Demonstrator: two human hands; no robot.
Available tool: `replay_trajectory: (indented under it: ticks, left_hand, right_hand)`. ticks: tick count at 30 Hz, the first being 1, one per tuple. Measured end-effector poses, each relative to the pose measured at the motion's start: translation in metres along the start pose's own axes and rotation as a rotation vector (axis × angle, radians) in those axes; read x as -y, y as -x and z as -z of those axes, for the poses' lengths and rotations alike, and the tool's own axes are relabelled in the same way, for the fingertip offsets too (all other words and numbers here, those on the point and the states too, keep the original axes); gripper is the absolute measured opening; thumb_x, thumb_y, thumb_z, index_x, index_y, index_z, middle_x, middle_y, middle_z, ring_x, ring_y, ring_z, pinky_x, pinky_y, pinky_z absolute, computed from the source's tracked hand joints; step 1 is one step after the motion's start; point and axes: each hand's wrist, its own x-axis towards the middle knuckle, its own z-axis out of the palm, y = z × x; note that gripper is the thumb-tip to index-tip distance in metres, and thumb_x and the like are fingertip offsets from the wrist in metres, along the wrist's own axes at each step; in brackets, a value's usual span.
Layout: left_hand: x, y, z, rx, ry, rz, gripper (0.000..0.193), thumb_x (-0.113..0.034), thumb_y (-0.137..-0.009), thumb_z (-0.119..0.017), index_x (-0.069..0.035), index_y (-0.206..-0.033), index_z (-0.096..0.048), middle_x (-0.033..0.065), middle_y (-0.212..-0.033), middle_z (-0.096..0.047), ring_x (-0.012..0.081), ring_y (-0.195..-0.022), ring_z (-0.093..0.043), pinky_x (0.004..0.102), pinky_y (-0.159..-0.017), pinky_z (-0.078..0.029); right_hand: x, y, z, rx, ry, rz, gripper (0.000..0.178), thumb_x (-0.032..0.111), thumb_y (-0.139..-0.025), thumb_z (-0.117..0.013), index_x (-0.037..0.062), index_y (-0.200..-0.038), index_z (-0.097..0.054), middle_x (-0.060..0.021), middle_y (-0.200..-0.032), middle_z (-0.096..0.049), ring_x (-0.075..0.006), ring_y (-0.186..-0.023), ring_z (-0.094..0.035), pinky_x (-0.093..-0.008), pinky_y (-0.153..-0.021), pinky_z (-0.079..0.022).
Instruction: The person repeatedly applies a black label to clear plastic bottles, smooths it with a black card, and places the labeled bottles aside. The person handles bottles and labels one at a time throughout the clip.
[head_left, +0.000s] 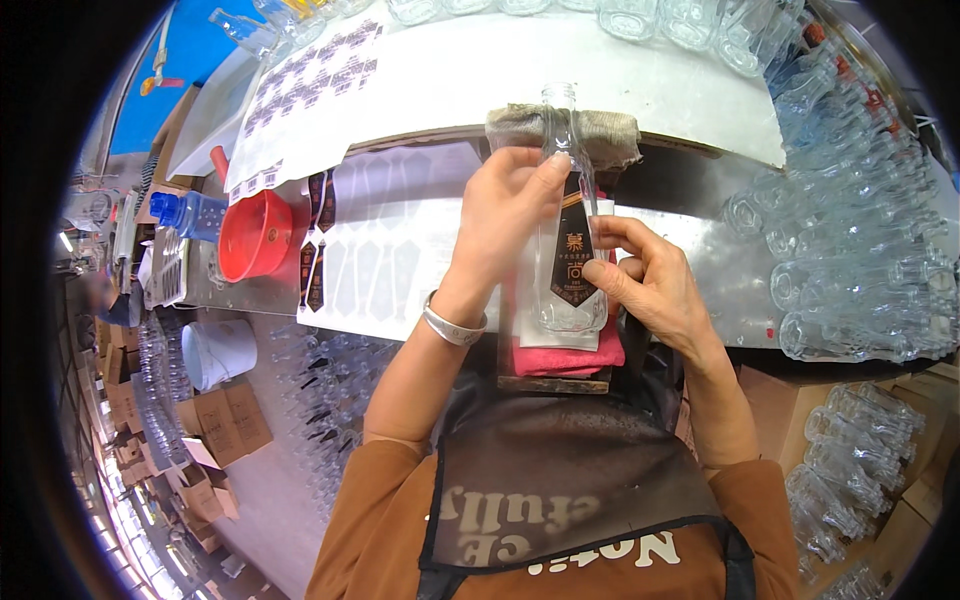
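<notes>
A clear glass bottle lies in front of me, its neck pointing away, with a long black pointed label on its upper face. My left hand grips it near the shoulder, thumb on top by the narrow end of the label. On the other side, my right hand is closed against the bottle, its thumb pressing the label's lower right edge and its index finger along the glass. A pink cloth and a white sheet are under the bottle. Behind, a rolled beige cloth lies beneath its neck.
To the left are a label sheet, a red plastic basin and a blue-capped bottle. Printed sheets lie on the raised white surface ahead. Many glass bottles lie stacked at right; cartons stand at lower left.
</notes>
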Motion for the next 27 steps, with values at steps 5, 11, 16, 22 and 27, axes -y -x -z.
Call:
replay_trajectory:
  ticks: [5,11,16,22,27]
  left_hand:
    - [-0.0038,0.0014,0.0003,0.004,-0.036,0.032,0.056,-0.034,-0.094,-0.072,0.013,-0.121,-0.056,0.0151,-0.099,-0.072,0.0143,-0.085,-0.068,0.0266,-0.075,-0.056]
    - [-0.0038,0.0022,0.002,0.015,-0.022,0.037,0.055,-0.033,-0.094,-0.072,0.012,-0.122,-0.056,0.015,-0.099,-0.072,0.0148,-0.086,-0.068,0.0267,-0.076,-0.056]
    - [-0.0047,0.0019,0.0014,0.012,0.007,0.056,0.056,-0.032,-0.094,-0.072,0.012,-0.123,-0.055,0.0157,-0.1,-0.071,0.0158,-0.089,-0.069,0.0278,-0.077,-0.056]
    - [-0.0076,0.0082,-0.004,-0.01,-0.006,0.03,0.055,-0.03,-0.092,-0.074,0.012,-0.123,-0.055,0.0173,-0.103,-0.072,0.0165,-0.091,-0.069,0.0282,-0.079,-0.056]
    - [-0.0028,0.0086,-0.0057,-0.015,-0.008,-0.012,0.053,-0.027,-0.091,-0.075,0.012,-0.122,-0.055,0.0171,-0.104,-0.072,0.0163,-0.092,-0.069,0.0279,-0.079,-0.056]
  right_hand:
    - [0.0008,0.0003,-0.0004,-0.006,-0.016,0.0,0.052,0.019,-0.087,-0.074,-0.0082,-0.128,-0.057,-0.0179,-0.11,-0.073,-0.012,-0.077,-0.071,-0.0267,-0.07,-0.054]
    - [-0.0032,-0.0009,-0.0008,0.008,-0.018,0.013,0.051,0.018,-0.09,-0.074,-0.008,-0.129,-0.055,-0.0153,-0.112,-0.069,-0.0087,-0.068,-0.064,-0.024,-0.062,-0.051]
    - [-0.0043,-0.0013,0.0,0.019,-0.02,0.024,0.051,0.018,-0.091,-0.073,-0.0081,-0.13,-0.054,-0.0142,-0.114,-0.066,-0.0066,-0.066,-0.061,-0.0227,-0.059,-0.049]
    - [-0.0034,-0.001,0.0002,-0.008,0.008,0.022,0.054,0.022,-0.086,-0.075,-0.0084,-0.127,-0.057,-0.0182,-0.109,-0.073,-0.0124,-0.075,-0.071,-0.0272,-0.07,-0.054]
    - [-0.0022,-0.001,0.0,-0.008,-0.004,0.026,0.054,0.021,-0.086,-0.075,-0.0086,-0.128,-0.057,-0.0177,-0.108,-0.073,-0.0124,-0.076,-0.071,-0.027,-0.07,-0.055]
